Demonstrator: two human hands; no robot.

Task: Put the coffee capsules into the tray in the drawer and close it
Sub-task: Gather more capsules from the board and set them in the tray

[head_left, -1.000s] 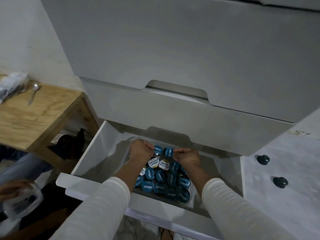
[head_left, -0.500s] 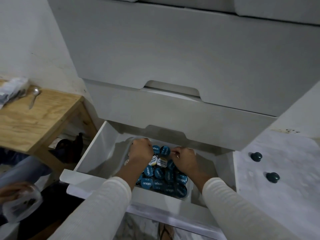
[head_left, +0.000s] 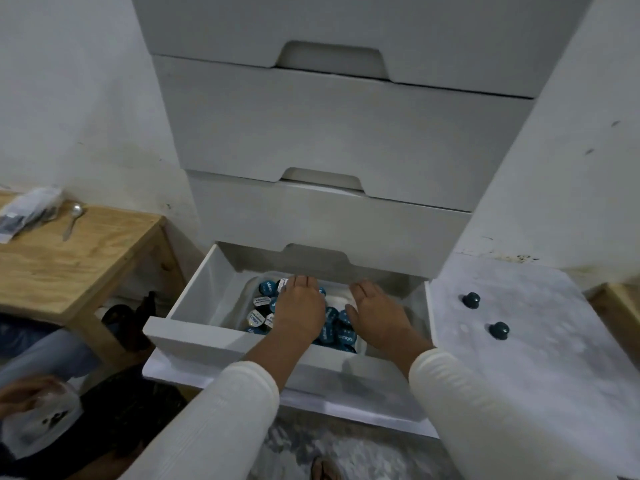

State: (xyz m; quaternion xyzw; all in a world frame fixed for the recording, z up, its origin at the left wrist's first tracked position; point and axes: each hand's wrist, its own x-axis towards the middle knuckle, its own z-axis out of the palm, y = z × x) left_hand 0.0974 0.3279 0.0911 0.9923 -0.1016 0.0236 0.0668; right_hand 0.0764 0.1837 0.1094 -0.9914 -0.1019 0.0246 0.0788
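The bottom drawer point(head_left: 188, 332) of a white drawer unit stands pulled out. Inside it a pale tray point(head_left: 337, 301) holds several blue-lidded coffee capsules point(head_left: 265, 289), a few with white lids. My left hand point(head_left: 301, 310) lies flat, palm down, over the capsules with its fingers straight and pointing to the back of the drawer. My right hand point(head_left: 375, 311) lies flat beside it over the right part of the tray, fingers straight. Both hands hide much of the tray and the capsules under them. Neither hand grips anything.
Three shut drawers point(head_left: 346, 133) rise above the open one. A wooden table point(head_left: 72, 258) with a spoon point(head_left: 72, 218) and a plastic packet point(head_left: 24, 211) stands left. Another person's hand point(head_left: 20, 400) with a clear bag is at lower left. Two dark knobs point(head_left: 471, 300) lie on the white surface at right.
Both hands went from curled over the capsules to lying flat with straight fingers. The camera tilted up and back, so more of the upper drawers shows.
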